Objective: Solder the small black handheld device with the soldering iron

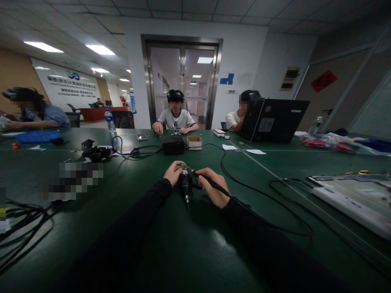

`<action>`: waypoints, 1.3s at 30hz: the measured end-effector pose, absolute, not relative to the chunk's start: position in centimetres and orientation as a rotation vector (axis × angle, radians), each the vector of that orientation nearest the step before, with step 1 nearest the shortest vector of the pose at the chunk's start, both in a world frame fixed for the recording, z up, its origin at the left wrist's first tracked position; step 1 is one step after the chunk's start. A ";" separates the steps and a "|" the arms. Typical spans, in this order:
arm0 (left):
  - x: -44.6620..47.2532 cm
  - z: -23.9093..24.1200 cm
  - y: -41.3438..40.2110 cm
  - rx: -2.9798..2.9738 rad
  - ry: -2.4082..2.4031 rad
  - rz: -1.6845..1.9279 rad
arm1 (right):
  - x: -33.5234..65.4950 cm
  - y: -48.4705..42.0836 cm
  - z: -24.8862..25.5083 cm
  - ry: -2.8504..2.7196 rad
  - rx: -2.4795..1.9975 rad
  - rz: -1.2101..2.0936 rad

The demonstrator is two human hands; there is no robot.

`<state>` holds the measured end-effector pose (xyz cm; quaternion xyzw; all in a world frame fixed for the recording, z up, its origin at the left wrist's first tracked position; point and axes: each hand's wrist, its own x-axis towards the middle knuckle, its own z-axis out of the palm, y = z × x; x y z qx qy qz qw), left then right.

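Observation:
My left hand (173,173) is closed, its fingertips pinching a small green circuit board (183,166) at the far end of a black tool. That tool (185,184) has a rounded black body and a thin metal tip pointing toward me over the table. In my right hand (214,188) is a soldering iron (214,185), held like a pen. Its narrow end points left at the circuit board; whether they touch is too small to tell. A black cable runs from the iron back along my right sleeve.
Ahead on the green table (146,244) stand a black box (173,145) and a small open carton (194,142). Cables loop at left and right. A white panel (351,203) lies at right, near a black computer case (275,121). Several people sit around the table.

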<state>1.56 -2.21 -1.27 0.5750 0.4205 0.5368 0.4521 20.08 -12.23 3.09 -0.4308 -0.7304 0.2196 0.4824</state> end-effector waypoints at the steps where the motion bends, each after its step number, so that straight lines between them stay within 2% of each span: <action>1: 1.6 -1.2 -2.3 1.416 1.035 1.323 | 20.1 -12.2 3.1 -1.786 -1.049 0.533; 39: 1.5 -1.5 -2.0 1.441 1.023 1.341 | 20.3 -12.0 2.8 -1.825 -1.086 0.425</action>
